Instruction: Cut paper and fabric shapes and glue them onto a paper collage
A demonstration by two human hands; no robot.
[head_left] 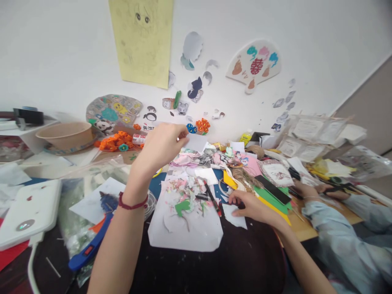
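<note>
My left hand is raised over the back of the table, its fingers pinched on a white paper piece. On the right, my right hand reaches low with its fingers apart, thumb and fingertips over a torn white paper scrap on the dark table. Between my arms lies a white sheet covered with paper scraps, among them a green piece. A dark pen with a red end rests along the sheet's right side. A small white paper lies behind it.
To the left are a blue-handled tool, a plastic bag and a white power bank. A brown basin and orange flowers stand behind. Another person's hands work at the right, near green sheets.
</note>
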